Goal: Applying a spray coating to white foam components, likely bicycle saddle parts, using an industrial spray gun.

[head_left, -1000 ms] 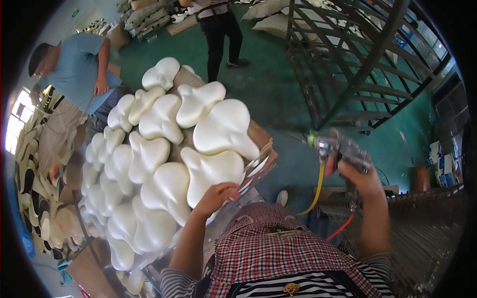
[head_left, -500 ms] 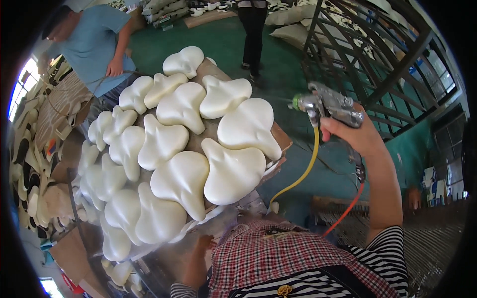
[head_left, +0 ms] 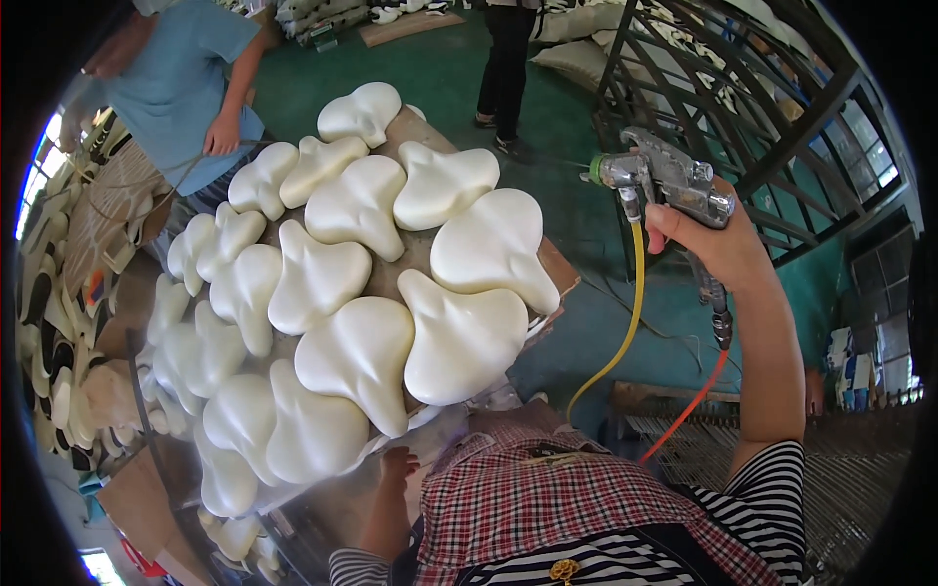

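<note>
My right hand (head_left: 728,239) is wrapped round the grip of a metal spray gun (head_left: 664,181), held up at the right, beyond the table's right edge. Its green-ringed nozzle points left, toward several glossy cream-white bicycle saddle pads (head_left: 464,347) laid close together on a board-topped table (head_left: 381,264). A yellow hose (head_left: 625,332) hangs from the gun's front, and a red hose (head_left: 689,405) runs from the bottom of its handle. Low beside the near edge of the pads is my left hand (head_left: 396,466), empty, fingers loosely apart and touching nothing I can see.
At the far left stands a person in a blue shirt (head_left: 186,83); another in dark trousers (head_left: 506,78) is behind the table. A dark metal rack (head_left: 723,117) rises at the right. Saddle parts (head_left: 59,361) are piled on the left. A slatted surface (head_left: 684,439) lies near my right side.
My right hand has carried the spray gun slightly to the right, and the hoses have swung with it. My left hand has shifted slightly up. The pads stay in place.
</note>
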Available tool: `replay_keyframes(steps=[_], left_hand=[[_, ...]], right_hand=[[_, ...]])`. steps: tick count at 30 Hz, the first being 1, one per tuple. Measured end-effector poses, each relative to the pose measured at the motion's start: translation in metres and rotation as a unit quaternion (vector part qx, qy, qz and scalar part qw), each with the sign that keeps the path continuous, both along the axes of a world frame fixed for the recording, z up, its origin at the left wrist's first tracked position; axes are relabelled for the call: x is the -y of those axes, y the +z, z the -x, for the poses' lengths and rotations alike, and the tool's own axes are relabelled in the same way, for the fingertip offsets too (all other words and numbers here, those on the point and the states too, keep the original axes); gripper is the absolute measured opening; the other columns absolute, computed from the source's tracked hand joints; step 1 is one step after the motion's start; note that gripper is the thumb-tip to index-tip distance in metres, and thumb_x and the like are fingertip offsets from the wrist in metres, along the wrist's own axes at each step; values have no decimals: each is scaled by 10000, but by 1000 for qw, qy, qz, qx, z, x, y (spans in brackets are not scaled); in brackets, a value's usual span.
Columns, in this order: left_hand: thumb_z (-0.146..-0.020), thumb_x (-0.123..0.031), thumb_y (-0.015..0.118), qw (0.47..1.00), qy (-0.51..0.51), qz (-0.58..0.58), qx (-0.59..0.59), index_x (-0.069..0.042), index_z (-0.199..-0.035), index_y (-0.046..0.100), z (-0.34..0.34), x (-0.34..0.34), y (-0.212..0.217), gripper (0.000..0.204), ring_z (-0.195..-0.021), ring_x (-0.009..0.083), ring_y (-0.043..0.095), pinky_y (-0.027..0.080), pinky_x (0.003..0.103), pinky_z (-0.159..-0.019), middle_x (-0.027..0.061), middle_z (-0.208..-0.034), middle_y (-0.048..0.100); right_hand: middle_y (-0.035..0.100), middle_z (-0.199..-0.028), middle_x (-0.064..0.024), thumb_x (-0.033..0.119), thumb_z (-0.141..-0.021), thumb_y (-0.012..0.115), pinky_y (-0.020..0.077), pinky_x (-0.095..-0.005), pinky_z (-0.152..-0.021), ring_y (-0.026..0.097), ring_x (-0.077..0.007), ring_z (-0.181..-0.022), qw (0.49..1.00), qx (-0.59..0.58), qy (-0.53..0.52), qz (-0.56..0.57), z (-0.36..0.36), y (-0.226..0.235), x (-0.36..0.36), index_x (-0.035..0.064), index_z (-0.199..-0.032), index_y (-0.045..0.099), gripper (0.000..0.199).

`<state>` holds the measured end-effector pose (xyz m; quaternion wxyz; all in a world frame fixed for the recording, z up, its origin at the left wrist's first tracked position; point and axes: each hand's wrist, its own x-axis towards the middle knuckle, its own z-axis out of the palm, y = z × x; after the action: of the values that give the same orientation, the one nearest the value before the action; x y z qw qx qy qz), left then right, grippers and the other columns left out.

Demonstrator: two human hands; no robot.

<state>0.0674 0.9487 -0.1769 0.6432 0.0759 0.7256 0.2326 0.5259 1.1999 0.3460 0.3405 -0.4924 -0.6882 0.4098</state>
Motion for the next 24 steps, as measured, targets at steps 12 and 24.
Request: replay_keyframes(steps=[12, 24], left_hand=[[-920, -164, 506, 998, -13, 39, -44, -8, -1119, 559, -14, -15, 28, 258, -579, 259, 639, 441, 319, -456, 168, -883, 669], [-881, -220, 544, 997, -68, 19, -30, -38, -1060, 591, 11, -10, 17, 260, -607, 271, 636, 450, 338, -492, 152, -862, 666]], right_hand=[[620, -715, -6, 176, -844, 686, 457, -235, -595, 566, -67, -647, 998, 14, -61, 16, 0, 16, 28, 12, -978, 628, 220], [610, -652, -3, 157, -852, 667, 435, -235, -557, 555, -71, -618, 997, 17, -62, -49, 18, 12, 42, 15, -918, 638, 159]])
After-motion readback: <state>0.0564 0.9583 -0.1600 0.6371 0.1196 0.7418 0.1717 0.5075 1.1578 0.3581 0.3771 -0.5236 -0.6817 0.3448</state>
